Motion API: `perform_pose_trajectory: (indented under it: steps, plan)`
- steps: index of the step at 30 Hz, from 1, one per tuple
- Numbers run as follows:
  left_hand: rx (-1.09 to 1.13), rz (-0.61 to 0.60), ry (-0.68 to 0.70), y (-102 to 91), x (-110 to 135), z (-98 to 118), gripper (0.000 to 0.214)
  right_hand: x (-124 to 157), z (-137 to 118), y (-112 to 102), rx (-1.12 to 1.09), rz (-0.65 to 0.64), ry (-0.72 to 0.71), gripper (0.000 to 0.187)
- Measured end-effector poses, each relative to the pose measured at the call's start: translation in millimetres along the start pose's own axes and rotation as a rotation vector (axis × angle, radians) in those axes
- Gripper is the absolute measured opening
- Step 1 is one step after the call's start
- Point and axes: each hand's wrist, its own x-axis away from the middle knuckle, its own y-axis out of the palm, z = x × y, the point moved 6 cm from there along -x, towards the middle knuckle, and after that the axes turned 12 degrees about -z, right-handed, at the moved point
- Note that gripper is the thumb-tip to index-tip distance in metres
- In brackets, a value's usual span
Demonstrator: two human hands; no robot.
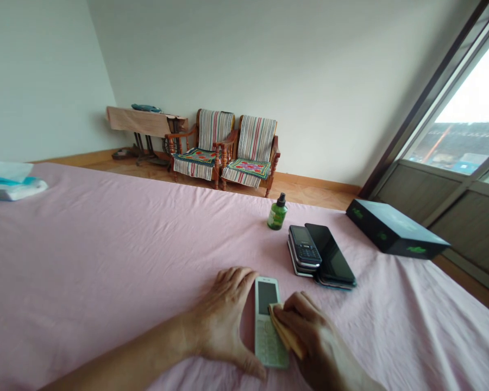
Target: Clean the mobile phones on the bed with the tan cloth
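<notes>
A white keypad mobile phone (268, 296) lies face up on the pink cloth, its screen toward the far end. My left hand (224, 312) braces it from the left, forefinger at the top corner and thumb at the bottom edge, holding it between them. In my right hand (313, 331) is a folded yellowish cloth (285, 331), gripped in bent fingers and pressed to the phone's right side beside the screen and keys. Part of the cloth is hidden under those fingers.
A dark keypad phone (305, 244) tops a stack, touching a pile under a black smartphone (330, 255). Behind them stands a green spray bottle (277, 213). A black box (391, 228) lies right, a tissue pack (14, 187) far left, on the pink bedsheet (126, 250). Two chairs stand beyond.
</notes>
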Motion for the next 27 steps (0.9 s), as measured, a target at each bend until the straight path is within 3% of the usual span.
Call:
perform_pose_trajectory:
  steps: [7,12,18,20,24,27]
  plan:
    - [0.023,0.029,0.016,-5.7,-1,3,0.102,-30,0,-11,0.120,0.034,0.024,0.024]
    - [0.019,0.033,0.006,-4.3,-1,2,0.094,-49,-12,-3,0.108,0.089,0.003,0.022]
    - [0.036,0.035,-0.048,-0.9,3,-5,0.110,-42,7,-6,0.075,0.166,0.068,0.027]
    - [0.042,0.065,0.026,-2.6,5,-1,0.104,-37,17,-11,0.045,0.191,0.101,0.031]
    - [0.005,0.078,0.289,-1.2,9,15,0.065,-34,23,-17,0.003,0.200,0.113,0.036]
    - [-0.010,0.053,0.326,4.2,8,19,0.051,-41,18,-15,0.023,0.171,0.109,0.033]
